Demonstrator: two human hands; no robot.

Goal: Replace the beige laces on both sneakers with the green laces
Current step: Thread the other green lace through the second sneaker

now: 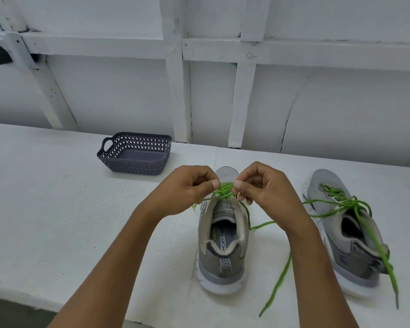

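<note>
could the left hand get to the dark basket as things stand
Probably yes: bare table lies between the left hand and the basket, but its fingers pinch the green lace and must let go first.

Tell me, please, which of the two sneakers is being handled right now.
The left sneaker, heel toward the camera: the left hand and right hand both pinch its green lace. The right sneaker stands untouched, lace ends trailing.

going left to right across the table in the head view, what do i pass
dark basket → left hand → right hand, both pinching a green lace → far-right sneaker; middle sneaker overlaps both hands, skipped
</note>
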